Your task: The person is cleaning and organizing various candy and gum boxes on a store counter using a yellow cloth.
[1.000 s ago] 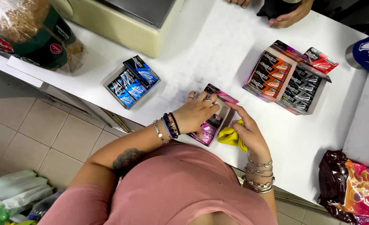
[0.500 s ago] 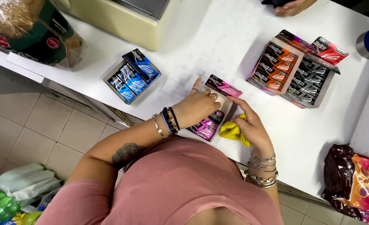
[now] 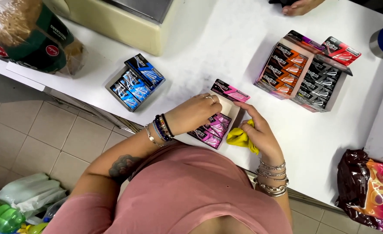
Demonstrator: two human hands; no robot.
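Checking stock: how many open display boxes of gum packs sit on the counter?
4: blue box at left, pink box under the left hand, orange box and black box side by side at right. None seems hidden.

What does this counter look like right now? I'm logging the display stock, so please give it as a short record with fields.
surface: white counter
left hand: resting on the pink gum display box
right hand: holding a yellow cloth, fingers at the box's right edge
left of hands: blue gum display box
right of hands: orange and black gum display box
far left: bagged bread
lower right: snack bag
top edge: another person's hand
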